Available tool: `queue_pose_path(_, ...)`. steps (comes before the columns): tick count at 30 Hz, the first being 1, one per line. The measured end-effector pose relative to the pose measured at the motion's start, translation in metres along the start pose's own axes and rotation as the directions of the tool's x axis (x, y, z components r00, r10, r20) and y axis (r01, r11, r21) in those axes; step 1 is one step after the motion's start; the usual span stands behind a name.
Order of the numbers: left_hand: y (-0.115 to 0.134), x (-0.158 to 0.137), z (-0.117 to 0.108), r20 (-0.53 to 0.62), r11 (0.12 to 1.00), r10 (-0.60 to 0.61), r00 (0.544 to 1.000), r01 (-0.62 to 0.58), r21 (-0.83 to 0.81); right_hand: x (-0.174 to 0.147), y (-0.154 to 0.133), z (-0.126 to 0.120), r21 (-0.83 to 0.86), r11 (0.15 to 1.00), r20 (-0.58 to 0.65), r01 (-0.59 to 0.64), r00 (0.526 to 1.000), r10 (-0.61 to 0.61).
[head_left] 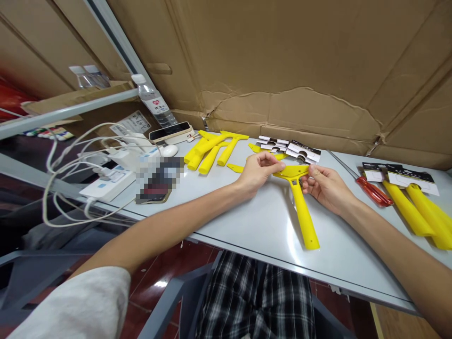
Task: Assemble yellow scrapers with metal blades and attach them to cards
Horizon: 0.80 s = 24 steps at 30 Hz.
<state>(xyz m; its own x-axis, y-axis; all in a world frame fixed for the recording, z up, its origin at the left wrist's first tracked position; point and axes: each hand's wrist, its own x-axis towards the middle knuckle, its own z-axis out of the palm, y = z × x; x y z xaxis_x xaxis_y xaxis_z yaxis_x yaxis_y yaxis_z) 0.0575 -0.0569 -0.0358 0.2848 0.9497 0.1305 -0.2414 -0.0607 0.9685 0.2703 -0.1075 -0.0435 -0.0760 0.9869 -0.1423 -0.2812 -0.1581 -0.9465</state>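
Between my hands is a yellow T-shaped plastic handle (pixel 304 214), its grip pointing down toward the table's front edge. My left hand (pixel 256 174) pinches the left end of the crosspiece between thumb and fingers. At the other end, my right hand (pixel 326 186) has its thumb on the crosspiece and its fingers curled beneath. Something small and dark shows by the right fingertips, too little to name. Behind my left hand lies another yellow piece (pixel 235 168), partly hidden by the hand. More yellow T-shaped handles (pixel 212 149) lie grouped at the back left.
Black-and-white header cards (pixel 303 151) lie at the back. A red-handled screwdriver (pixel 374 190) is right of my hand, then carded yellow handles (pixel 413 207). Leftward are a phone (pixel 155 195), a power strip (pixel 108 183) with looping cables, and a water bottle (pixel 153 101). Cardboard (pixel 282 56) walls the back.
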Motion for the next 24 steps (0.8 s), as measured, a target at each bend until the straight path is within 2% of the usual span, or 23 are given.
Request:
queue_pose_path(12, -0.0073, 0.0038, -0.001, 0.068, 0.998, -0.042, 0.997, 0.045, -0.035, -0.0005, 0.0006, -0.0007, -0.01, 1.0, 0.022, 0.024, 0.999, -0.024)
queue_pose_path(16, -0.0051, 0.0042, 0.0003, 0.021, 0.998, -0.038, 0.999, 0.038, -0.039, -0.0009, -0.0003, 0.0006, 0.001, 1.0, -0.001, 0.025, 1.0, -0.025)
queue_pose_path(19, -0.0012, 0.0058, 0.001, -0.01, 0.99, -0.11, 0.994, 0.108, -0.092, -0.0011, -0.0014, 0.0002, 0.008, 0.999, -0.01, 0.037, 0.999, -0.037)
queue_pose_path(24, 0.0021, 0.009, -0.0018, 0.064, 0.944, -0.233, 0.97, 0.241, -0.227, 0.0002, -0.0033, -0.0019, 0.031, 0.997, -0.048, 0.065, 0.997, -0.063)
